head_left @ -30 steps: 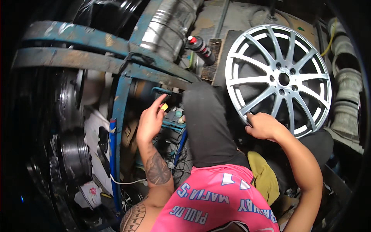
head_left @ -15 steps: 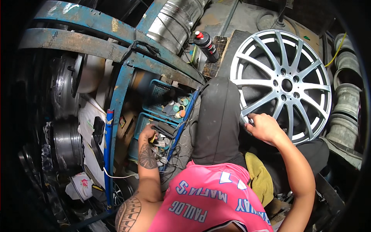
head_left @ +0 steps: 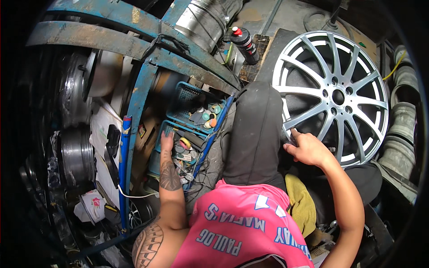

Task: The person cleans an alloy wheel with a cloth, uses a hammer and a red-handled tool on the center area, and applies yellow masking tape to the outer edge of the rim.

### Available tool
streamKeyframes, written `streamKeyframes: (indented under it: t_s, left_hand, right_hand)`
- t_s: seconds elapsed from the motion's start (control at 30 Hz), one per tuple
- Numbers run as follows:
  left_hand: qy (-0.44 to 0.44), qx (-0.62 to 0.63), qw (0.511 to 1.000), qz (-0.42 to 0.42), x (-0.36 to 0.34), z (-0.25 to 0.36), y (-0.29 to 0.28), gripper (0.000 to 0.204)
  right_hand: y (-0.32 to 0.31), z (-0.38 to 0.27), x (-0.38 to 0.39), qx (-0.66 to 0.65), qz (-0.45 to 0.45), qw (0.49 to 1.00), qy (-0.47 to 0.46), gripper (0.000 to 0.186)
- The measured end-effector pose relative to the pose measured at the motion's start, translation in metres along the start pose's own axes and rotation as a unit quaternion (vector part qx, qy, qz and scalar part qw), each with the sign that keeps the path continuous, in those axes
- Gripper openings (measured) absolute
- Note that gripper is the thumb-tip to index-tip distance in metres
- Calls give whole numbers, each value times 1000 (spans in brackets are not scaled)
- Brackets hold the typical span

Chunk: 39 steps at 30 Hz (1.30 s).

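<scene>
A silver multi-spoke car wheel rim [head_left: 328, 113] lies face up at the right, beyond my right knee. My right hand [head_left: 311, 148] is at its near-left edge, index finger extended onto the outer lip and thumb held apart, with nothing seen in it. Far to the left, my left hand [head_left: 167, 140] reaches into the nearer blue plastic basket [head_left: 154, 163], by its left side. Its fingers look stretched out, though their tips are small and hard to make out. Beside that hand lie a yellow-and-pink round piece [head_left: 185, 143] and a dark cylindrical tool [head_left: 193, 139].
Another blue basket [head_left: 178, 100] behind holds small round pieces. A blue metal rack [head_left: 138, 96] stands at the left with more wheels. A dark bottle with a red cap [head_left: 246, 47] stands beyond my knee. Grey wheel barrels [head_left: 400, 154] line the right. A yellow-green cloth [head_left: 298, 203] lies by my hip.
My left hand has shifted from over the basket's contents toward its left side, uncovering the yellow-and-pink piece. My right hand stays at the rim's edge. The whole view has shifted slightly.
</scene>
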<state>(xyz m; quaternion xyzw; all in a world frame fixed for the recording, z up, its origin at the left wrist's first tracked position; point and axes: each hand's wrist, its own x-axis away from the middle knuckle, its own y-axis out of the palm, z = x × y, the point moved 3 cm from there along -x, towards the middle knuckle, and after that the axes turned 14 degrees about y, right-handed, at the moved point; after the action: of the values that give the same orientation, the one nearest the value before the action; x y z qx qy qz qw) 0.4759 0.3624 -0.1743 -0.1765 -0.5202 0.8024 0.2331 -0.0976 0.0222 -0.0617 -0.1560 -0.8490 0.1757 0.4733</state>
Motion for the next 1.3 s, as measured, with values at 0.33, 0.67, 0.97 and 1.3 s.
streamKeyframes:
  t_s: [0.33,0.67,0.97,1.3]
  left_hand:
    - [342,220,905,-127,39,382,20,28]
    - [546,-137,711,-421,49,592,67,55]
    - [548,-154,713,-410,27,603,141,35]
    - [562,-253,695,-370,46,603,135,30]
  right_hand:
    - [13,13,-7,64,127,990,12,42]
    - [-6,11,33,43,147,981,-121,37]
    - [11,36,27,187,213,956,-78,33]
    - [-8,34,39,207,232,946,-85,33]
